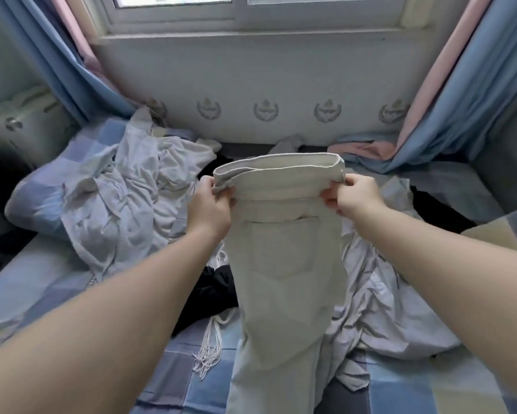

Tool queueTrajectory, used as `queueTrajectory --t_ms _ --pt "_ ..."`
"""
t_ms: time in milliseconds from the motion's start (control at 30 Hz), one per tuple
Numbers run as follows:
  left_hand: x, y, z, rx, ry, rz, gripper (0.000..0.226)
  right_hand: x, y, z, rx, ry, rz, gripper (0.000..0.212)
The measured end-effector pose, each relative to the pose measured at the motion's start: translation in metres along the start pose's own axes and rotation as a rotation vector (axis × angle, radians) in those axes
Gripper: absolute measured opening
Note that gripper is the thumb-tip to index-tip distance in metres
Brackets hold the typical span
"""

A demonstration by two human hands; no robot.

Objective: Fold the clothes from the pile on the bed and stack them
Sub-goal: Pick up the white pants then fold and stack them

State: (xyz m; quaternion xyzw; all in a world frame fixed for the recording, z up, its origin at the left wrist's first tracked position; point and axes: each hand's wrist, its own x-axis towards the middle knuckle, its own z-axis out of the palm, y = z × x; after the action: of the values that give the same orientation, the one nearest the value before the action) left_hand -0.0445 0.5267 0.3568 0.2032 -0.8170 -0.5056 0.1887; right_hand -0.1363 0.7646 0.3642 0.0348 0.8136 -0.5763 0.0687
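A pair of beige cotton trousers (284, 264) hangs at the centre, back pocket facing the camera, with its legs trailing towards 6 o'clock over the blue checked bedsheet (176, 369). The left hand (211, 204) pinches one end of the waistband at 11 o'clock. The right hand (354, 195) pinches the other end at 1 o'clock, fingers curled round the fabric. A crumpled heap of pale grey clothes (131, 198) lies at 9 o'clock, with more rumpled pale cloth (385, 294) at 4 o'clock. A black garment (212, 288) lies at 8 o'clock, touching a bundle of white fringed cords (209, 345).

beige trousers (284, 264) held up at waistband | pinched by left hand (211, 204) and right hand (354, 195) | legs hung over crumpled pale clothes (125, 201) on bed (39, 291)
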Motion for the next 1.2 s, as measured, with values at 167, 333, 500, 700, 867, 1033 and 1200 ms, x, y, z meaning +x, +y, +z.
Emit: queueTrajectory --t_ms 167,333,500,700,867,1033,1200 --pt "0.001 -0.038 0.055 0.154 -0.174 -0.04 0.079 0.022 0.052 0.027 -0.056 -0.38 -0.009 0.114" --pt "-0.036 -0.096 0.062 0.381 -0.342 0.02 0.08 -0.007 0.122 0.03 -0.291 -0.498 0.065 0.108" --pt "-0.076 -0.136 0.049 0.584 -0.464 0.076 0.076 -0.045 0.153 0.029 -0.501 -0.528 0.045 0.09" --pt "-0.144 -0.181 0.028 0.575 -0.576 0.032 0.072 -0.121 0.193 0.038 -0.618 -0.501 0.056 0.086" --pt "-0.257 -0.253 0.002 0.497 -0.722 -0.182 0.072 -0.23 0.262 0.055 -0.542 -0.431 0.217 0.083" --pt "-0.377 -0.341 -0.032 0.518 -0.913 -0.491 0.075 -0.35 0.336 0.083 -0.352 -0.302 0.459 0.07" --pt "-0.451 -0.394 -0.046 0.434 -0.882 -0.576 0.078 -0.429 0.408 0.106 -0.325 -0.316 0.64 0.072"
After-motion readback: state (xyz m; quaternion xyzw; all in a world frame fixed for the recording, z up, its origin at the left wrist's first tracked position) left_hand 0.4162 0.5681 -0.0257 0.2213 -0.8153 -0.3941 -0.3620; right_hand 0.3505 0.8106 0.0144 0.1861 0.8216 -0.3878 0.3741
